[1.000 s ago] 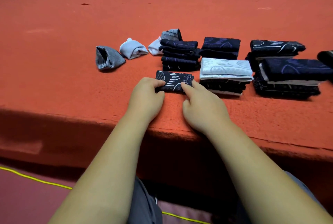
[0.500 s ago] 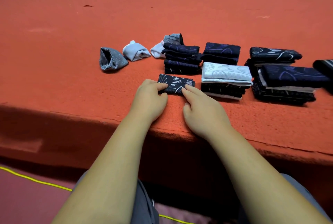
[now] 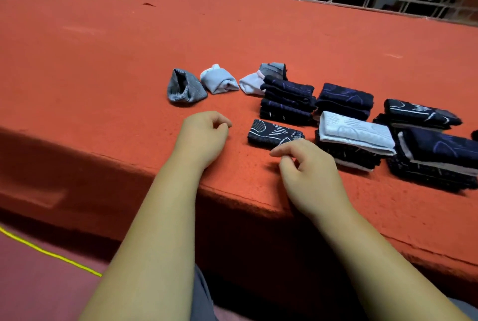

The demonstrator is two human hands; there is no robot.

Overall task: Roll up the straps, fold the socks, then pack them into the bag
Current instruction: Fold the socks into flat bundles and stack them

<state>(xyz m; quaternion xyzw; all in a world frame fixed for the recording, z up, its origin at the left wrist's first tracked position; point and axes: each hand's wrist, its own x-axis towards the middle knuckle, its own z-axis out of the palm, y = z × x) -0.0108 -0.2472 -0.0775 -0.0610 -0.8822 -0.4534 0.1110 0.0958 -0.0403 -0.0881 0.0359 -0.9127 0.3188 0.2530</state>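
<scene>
- The orange table [image 3: 103,49] carries everything. No bag is in view on it, so the packing step has probably not begun.
- Several stacks of folded socks lie on the right half. The biggest stack [image 3: 434,157] is at the far right, one with a white sock on top [image 3: 354,134] is just beside the hands, and two dark stacks [image 3: 287,99] [image 3: 345,97] are behind.
- The right hand [image 3: 307,165] was pressing on the dark patterned sock half a second ago. Now it is drawn back toward the table edge with loosely curled fingers that grasp nothing. Its fingertips [image 3: 282,148] overlap the near right corner of the sock, and it cannot be told if they touch it.
- The left hand [image 3: 201,137] has let go too and has moved away to the left. It is clearly apart from the sock, relaxed and half curled, with nothing in it.
- The dark patterned sock [image 3: 271,133] lies alone, flat and folded, in front of the nearest dark stack and between the two hands. Since both hands have left it, this fold seems finished, and the sock probably needs only to join a stack.
- Three small bundles lie in a row to the left of the stacks: a grey one [image 3: 185,86] and two pale ones [image 3: 218,80] [image 3: 251,82]. Whether they are socks or rolled straps cannot be told.
</scene>
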